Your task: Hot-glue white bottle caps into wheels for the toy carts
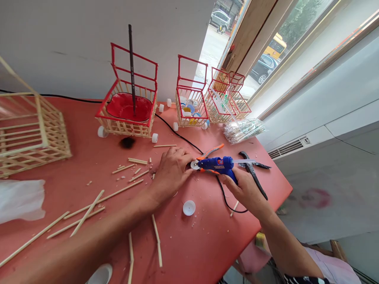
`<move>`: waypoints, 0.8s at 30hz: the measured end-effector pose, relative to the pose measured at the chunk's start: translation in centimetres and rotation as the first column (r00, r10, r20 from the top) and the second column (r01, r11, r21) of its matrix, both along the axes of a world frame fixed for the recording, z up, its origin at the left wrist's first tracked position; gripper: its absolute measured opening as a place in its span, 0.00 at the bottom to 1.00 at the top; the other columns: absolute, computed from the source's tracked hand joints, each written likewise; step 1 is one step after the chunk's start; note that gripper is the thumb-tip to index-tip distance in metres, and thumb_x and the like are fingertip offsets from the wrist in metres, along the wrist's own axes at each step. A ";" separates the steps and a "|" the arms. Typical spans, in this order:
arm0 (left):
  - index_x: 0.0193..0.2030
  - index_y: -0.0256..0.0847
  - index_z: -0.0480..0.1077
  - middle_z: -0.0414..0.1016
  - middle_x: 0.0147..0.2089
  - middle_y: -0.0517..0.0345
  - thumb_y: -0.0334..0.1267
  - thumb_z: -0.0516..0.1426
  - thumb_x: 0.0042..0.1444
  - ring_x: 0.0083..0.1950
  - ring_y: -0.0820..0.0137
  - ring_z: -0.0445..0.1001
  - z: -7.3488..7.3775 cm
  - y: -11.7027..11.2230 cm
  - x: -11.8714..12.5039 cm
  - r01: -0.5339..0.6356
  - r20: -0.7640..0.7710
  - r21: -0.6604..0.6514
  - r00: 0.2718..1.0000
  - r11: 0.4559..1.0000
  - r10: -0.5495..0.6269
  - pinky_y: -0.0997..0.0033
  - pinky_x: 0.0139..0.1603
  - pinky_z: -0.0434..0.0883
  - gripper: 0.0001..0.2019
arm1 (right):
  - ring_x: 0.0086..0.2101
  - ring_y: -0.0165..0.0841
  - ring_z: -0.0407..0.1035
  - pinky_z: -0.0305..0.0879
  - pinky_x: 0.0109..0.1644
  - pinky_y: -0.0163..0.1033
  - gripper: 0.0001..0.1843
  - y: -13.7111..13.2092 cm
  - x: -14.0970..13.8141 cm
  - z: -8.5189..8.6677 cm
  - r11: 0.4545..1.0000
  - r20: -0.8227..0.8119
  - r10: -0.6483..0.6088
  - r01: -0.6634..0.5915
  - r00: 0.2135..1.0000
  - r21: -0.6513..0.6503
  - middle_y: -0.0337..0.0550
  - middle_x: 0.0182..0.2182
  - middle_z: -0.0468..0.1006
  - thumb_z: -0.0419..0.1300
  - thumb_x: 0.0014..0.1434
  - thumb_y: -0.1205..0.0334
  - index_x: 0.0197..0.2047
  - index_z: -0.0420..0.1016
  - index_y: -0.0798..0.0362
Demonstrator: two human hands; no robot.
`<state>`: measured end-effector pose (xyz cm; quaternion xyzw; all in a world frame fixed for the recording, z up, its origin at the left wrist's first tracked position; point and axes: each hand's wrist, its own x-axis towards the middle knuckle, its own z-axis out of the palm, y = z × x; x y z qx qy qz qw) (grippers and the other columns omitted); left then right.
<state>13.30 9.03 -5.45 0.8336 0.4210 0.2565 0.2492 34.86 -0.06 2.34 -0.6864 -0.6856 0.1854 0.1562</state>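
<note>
My right hand [245, 189] grips a blue hot glue gun [217, 164] with an orange trigger, its nozzle pointing left at a small white bottle cap [194, 165]. My left hand [171, 171] is curled beside that cap, its fingertips on it against the red table [183, 252]. A clear glue stick sticks out of the gun's rear. The gun's black cord [177, 134] runs across the table to the back wall. Another white cap [188, 207] lies nearer to me.
Small stick carts with red frames [127, 106], [191, 102], [226, 96] stand at the back, one with a red dish and a black brush. A larger bare stick cage [28, 130] stands left. Loose sticks [89, 209], black pliers [253, 171], a plastic packet [242, 130] lie about.
</note>
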 end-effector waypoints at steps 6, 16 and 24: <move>0.48 0.43 0.81 0.80 0.50 0.49 0.37 0.64 0.63 0.56 0.51 0.72 -0.1 0.0 0.0 0.000 -0.014 0.003 1.000 1.000 0.000 0.51 0.58 0.69 0.08 | 0.25 0.33 0.60 0.57 0.31 0.37 0.19 -0.1 0.4 -0.1 1.000 0.002 -0.011 0.011 1.000 0.015 0.38 0.23 0.68 0.54 0.68 0.49 0.27 0.61 0.48; 0.47 0.43 0.81 0.80 0.50 0.49 0.37 0.63 0.63 0.56 0.51 0.71 0.0 0.0 -0.1 0.004 -0.002 -0.007 1.000 1.000 -0.004 0.52 0.57 0.68 0.07 | 0.24 0.32 0.59 0.52 0.28 0.37 0.18 -0.7 0.4 0.2 1.000 0.026 0.012 -0.012 1.000 0.014 0.38 0.23 0.70 0.54 0.69 0.51 0.29 0.64 0.49; 0.48 0.43 0.80 0.80 0.51 0.48 0.35 0.63 0.63 0.57 0.51 0.71 0.3 -0.2 -0.1 0.006 -0.010 -0.023 1.000 1.000 -0.006 0.51 0.57 0.68 0.08 | 0.23 0.31 0.56 0.52 0.28 0.37 0.17 -0.2 -0.2 0.2 0.999 0.013 0.027 -0.027 1.000 0.031 0.36 0.21 0.65 0.54 0.67 0.53 0.27 0.60 0.48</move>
